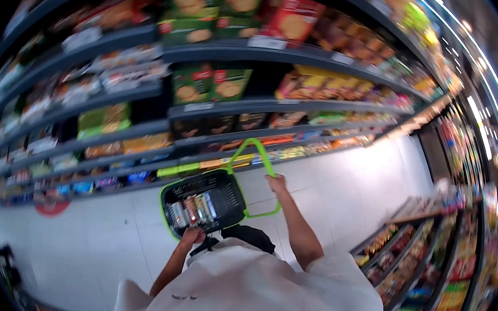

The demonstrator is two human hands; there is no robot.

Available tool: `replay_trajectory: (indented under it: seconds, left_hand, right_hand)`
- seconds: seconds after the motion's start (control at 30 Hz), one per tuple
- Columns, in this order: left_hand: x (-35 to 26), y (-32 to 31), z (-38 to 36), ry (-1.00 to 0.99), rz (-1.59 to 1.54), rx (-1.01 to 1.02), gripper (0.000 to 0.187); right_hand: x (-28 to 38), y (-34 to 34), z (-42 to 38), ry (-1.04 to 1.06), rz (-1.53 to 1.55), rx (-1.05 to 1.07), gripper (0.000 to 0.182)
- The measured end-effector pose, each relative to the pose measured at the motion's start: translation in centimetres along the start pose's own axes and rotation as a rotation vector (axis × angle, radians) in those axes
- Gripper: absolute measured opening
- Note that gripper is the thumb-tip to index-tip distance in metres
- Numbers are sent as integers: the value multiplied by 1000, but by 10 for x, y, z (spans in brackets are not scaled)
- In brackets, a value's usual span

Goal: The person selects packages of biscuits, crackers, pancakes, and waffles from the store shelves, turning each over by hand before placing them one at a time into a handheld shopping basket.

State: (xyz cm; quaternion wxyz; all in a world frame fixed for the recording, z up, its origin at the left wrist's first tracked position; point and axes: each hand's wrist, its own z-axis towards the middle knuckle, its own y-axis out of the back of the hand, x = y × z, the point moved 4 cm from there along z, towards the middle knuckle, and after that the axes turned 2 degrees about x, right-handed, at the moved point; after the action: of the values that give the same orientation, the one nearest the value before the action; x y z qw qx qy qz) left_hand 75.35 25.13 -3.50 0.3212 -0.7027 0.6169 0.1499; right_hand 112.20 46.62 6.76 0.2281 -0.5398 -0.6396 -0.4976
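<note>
A dark shopping basket (234, 197) with a bright green rim hangs or stands tilted in front of my body. Several small packets (199, 208) lie side by side in it. My right hand (276, 183) is closed around the basket's long green handle (257, 142), which stretches out to the right of the basket. At the near edge of the basket is my left hand (193, 235), fingers curled, close to the packets. Whether it grips the rim or something small is too blurred to tell.
Long grey shelves (217, 108) with boxed and bagged goods run across the front and left. More stocked racks (422, 271) stand at the right. Pale floor tiles (87, 242) lie between them, with a red round floor mark (51, 207) at the left.
</note>
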Motion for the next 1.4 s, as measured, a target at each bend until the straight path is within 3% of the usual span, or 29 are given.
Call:
replay_trajectory:
  seconds: [0.37,0.43,0.47,0.57,0.63,0.7,0.8,0.93,1.0,1.03,1.13,1.27,1.33,1.37,1.4]
  left_hand:
    - [-19,-38,23,55,66,-119,20]
    - [-17,-52,33,37,64,-142,19]
    - [-10,-50,56,-101,222,-46,17]
    - [-34,-96,79,-169,332,77,13]
    - [-33,-129,97,204,201,-55,14]
    - [-46,-169,117,173,230,-42,16]
    - [-41,-202,161,92,268,-31,19]
    - [-78,-278,127,-115,678,133,20]
    - [-85,-304,111,-620,1418,312,20]
    - [-85,-306,111,-621,1431,317,20]
    - [-82,-295,116,-547,1316,243,21]
    - [-63,-269,131,-356,1260,127,19]
    - [-48,-264,129,-705,1509,107,23]
    - [-41,-259,129,-357,1034,77,21]
    - [-37,-258,122,-116,511,-82,20]
  right_hand:
    - [-9,37,64,10,-123,-138,37]
    - [0,40,65,-89,-53,60,54]
    - [4,47,74,-87,-44,55,54]
    - [-9,65,95,-116,-10,122,59]
    - [-25,81,110,-124,45,271,67]
    - [-47,96,123,-134,107,161,41]
    - [-76,112,146,-168,130,181,43]
    - [-59,143,152,-222,153,230,47]
    - [-58,149,163,-206,169,255,47]
    - [-60,150,169,-189,164,288,47]
    - [-42,167,169,-141,171,258,48]
    - [-81,169,204,-136,212,230,41]
    - [-79,188,197,-119,229,158,33]
    - [-99,185,213,-98,112,205,34]
    - [-111,186,225,-102,16,240,37]
